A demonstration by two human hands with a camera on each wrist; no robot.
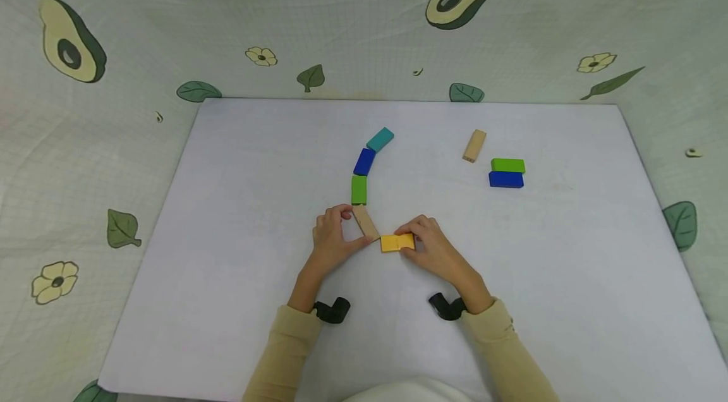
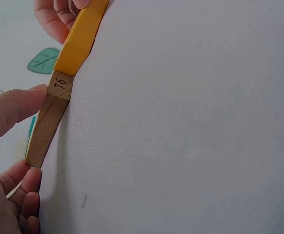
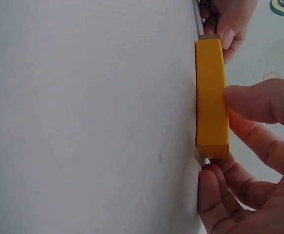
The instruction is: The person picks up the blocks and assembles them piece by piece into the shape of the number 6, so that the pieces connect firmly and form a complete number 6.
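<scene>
In the head view, a plain wooden block [image 1: 366,223] lies slantwise between the thumb and fingers of my left hand [image 1: 332,239], which hold it by its two ends. The number 76 is marked on the wooden block's [image 2: 51,122] end in the left wrist view. My right hand [image 1: 435,250] pinches a yellow block [image 1: 391,243] across its sides, thumb on the near side. One end of the yellow block meets the wooden block's near end. A green block [image 1: 359,190] touches the wooden block's far end, followed by a blue block [image 1: 364,162] and a teal block [image 1: 380,139] in a curved line.
Right of the curve, another wooden block [image 1: 474,146] lies alone on the white table [image 1: 239,187]. Beside it, a green block [image 1: 508,165] and a blue block [image 1: 506,180] lie side by side. A cloth [image 1: 364,29] printed with avocados and leaves surrounds the table.
</scene>
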